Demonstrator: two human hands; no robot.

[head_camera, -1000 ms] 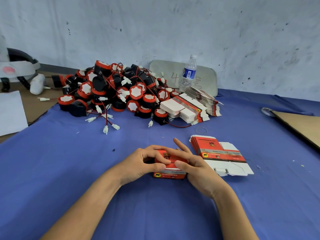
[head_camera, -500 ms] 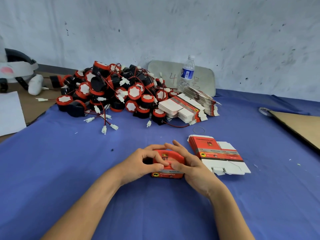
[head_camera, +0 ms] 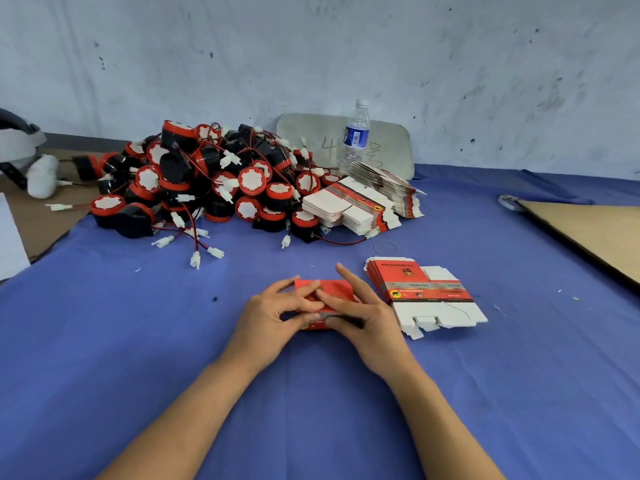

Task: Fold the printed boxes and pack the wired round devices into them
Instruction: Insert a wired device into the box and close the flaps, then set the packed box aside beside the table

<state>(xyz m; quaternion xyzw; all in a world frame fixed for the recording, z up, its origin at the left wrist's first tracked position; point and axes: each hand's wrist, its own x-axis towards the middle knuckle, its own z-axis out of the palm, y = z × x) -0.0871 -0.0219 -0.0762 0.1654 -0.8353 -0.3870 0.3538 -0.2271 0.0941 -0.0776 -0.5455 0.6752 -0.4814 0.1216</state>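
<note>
One blue cloth (head_camera: 166, 348) covers most of the table, creased at its far right, and a pale, scuffed wall (head_camera: 311, 57) closes the room behind it. Bare brown tabletop (head_camera: 38, 216) shows far left of the box, past the cloth's edge.

The box (head_camera: 334, 289), red and printed, lies on the cloth at the centre, held from both sides. The left hand (head_camera: 266, 311) curls its fingers over the box's top with the thumb at the near face. The right hand (head_camera: 367, 313) pinches it likewise, one finger stretched out straight past the far edge. Together they hide most of the box; whether its flaps are closed cannot be told.

Just right of the box, close by the right hand, lies a fanned pile of flats (head_camera: 427, 294), unfolded. Behind the box and to its left the devices (head_camera: 214, 181) are heaped, black and red, their wires and white plugs trailing over the cloth towards it. Behind the box and to the right sit more stacks (head_camera: 360, 207) of unfolded card, touching the heap, with a rubber band (head_camera: 385, 246) on the cloth before them. Farther back stand a bottle (head_camera: 355, 136) and a grey board (head_camera: 393, 147) leaning on the wall. Cardboard (head_camera: 595, 233) lies far right of the box; a headset (head_camera: 17, 143) and paper (head_camera: 8, 244) lie far left.
</note>
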